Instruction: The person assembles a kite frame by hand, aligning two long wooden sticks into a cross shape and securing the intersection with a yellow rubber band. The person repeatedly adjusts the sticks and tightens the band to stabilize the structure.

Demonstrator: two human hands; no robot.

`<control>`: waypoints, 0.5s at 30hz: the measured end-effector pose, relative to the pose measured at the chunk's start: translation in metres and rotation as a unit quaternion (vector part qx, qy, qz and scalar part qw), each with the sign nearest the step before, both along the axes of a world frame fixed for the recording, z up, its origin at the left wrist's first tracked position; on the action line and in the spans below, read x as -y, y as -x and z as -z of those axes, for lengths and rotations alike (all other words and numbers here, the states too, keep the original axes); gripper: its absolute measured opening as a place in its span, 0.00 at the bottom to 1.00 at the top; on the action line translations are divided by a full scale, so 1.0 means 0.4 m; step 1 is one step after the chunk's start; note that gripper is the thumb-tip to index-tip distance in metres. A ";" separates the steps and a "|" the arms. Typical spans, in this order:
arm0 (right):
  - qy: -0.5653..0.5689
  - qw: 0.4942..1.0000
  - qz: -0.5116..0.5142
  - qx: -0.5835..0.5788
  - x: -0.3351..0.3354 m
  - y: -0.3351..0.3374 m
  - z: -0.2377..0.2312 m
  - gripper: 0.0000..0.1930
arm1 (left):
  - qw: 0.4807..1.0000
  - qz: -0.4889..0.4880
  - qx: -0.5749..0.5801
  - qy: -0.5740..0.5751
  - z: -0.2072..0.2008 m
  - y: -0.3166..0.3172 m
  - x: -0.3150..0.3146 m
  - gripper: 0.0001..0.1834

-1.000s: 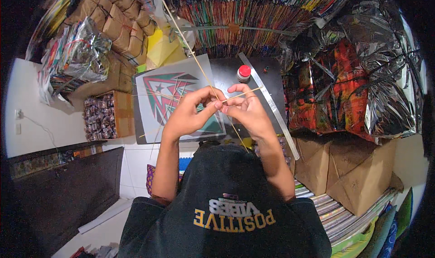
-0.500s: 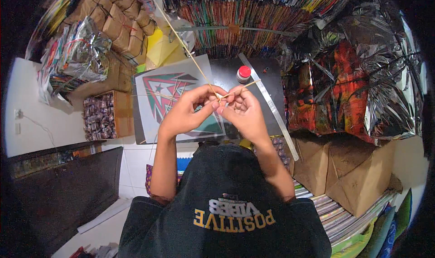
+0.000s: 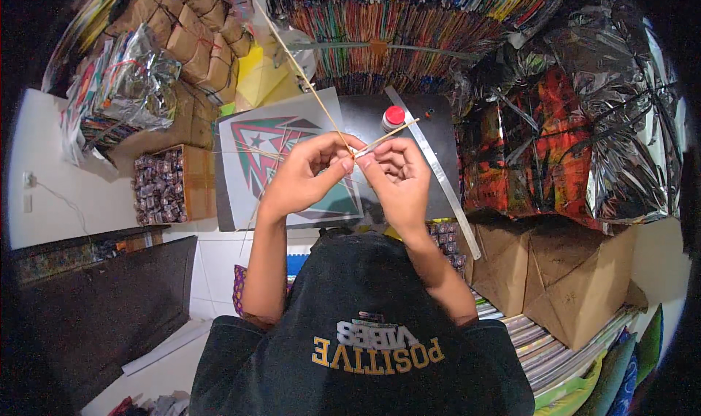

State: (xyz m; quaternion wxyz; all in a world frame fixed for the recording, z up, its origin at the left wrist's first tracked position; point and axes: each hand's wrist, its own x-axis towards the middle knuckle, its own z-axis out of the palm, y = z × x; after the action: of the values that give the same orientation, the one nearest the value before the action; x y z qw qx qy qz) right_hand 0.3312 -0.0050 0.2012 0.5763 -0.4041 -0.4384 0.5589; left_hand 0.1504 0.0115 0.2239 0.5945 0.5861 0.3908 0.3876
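My left hand [image 3: 310,171] is closed, its thumb and fingers pinching the lower end of a long thin wooden stick [image 3: 301,71] that slants up to the far left. My right hand [image 3: 398,186] pinches a shorter stick [image 3: 394,132], which points up and to the right. The two sticks meet between my fingertips in a V; whether they are tied there is too small to tell. Under my hands lies a pale sheet [image 3: 232,186] with a red, green and black angular star design, partly covered by my left hand. Several thin sticks [image 3: 272,154] rest across it.
A small bottle with a red cap [image 3: 395,116] stands on the black board [image 3: 358,109], beside a metal ruler [image 3: 442,175]. Bundled stacks [image 3: 372,29] rise behind, and foil-wrapped bundles [image 3: 540,146] stand at right. An open box of small packets [image 3: 201,186] is at left.
My right hand has shifted slightly, and its fingers are curled differently near the joint. The shorter stick now tilts more steeply up to the right. My left hand has barely moved.
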 end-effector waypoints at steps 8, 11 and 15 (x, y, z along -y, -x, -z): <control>0.022 1.000 -0.014 -0.017 0.006 -0.001 -0.006 0.12 | 1.000 -0.021 0.004 -0.008 -0.001 0.000 0.012 0.12; 0.030 0.999 -0.026 -0.016 0.004 -0.004 0.000 0.13 | 1.000 -0.018 0.000 0.007 -0.006 0.004 0.014 0.13; 0.088 0.996 -0.027 0.003 0.002 -0.012 -0.018 0.15 | 1.000 -0.017 -0.018 -0.001 -0.010 0.007 0.020 0.14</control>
State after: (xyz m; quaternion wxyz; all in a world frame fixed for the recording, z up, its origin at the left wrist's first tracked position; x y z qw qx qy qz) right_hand 0.3360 -0.0059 0.2083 0.5216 -0.4428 -0.4000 0.6098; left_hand 0.1477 0.0035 0.2278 0.5806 0.5868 0.4109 0.3870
